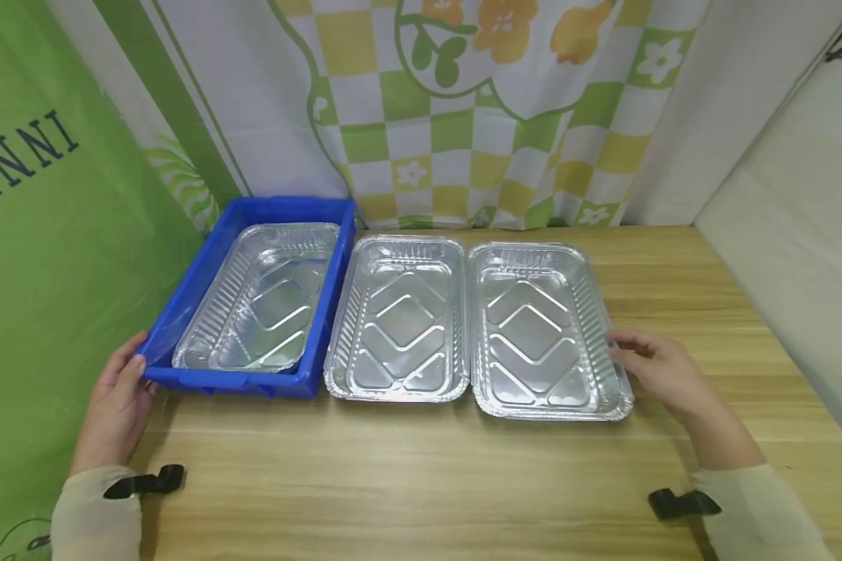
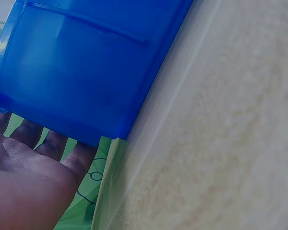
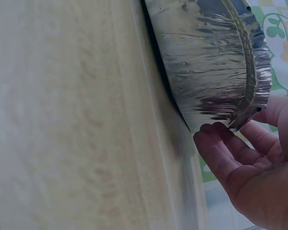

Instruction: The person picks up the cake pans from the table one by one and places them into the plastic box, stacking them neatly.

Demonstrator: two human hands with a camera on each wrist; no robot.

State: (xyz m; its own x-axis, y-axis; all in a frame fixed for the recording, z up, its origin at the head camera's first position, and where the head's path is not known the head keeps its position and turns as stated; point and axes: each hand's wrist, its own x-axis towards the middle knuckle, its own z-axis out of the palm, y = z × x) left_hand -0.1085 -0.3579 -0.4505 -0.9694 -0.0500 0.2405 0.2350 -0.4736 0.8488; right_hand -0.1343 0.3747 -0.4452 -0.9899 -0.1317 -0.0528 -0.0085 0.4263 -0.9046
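Note:
At the left, a blue plastic tray (image 1: pixel 244 380) holds a foil pan (image 1: pixel 281 304). My left hand (image 1: pixel 115 401) is at the tray's near left corner, its thumb close to the rim. In the left wrist view the fingers (image 2: pixel 53 143) reach fairly straight along the tray's outer side; their tips are hidden. Right of the tray stands a middle foil pan (image 1: pixel 401 323), with a right foil pan (image 1: pixel 536 327) rim to rim beside it. My right hand (image 1: pixel 663 374) touches that pan's right edge, fingertips (image 3: pixel 209 132) under the rim and loosely bent.
A wooden table (image 1: pixel 407 475) carries the tray and pans. Behind them hangs a checked, flowered cloth (image 1: pixel 477 148). Green cloth (image 1: pixel 28 273) borders the left side, a pale cloth wall (image 1: pixel 800 195) the right. Black straps with small mounts sit on both wrists.

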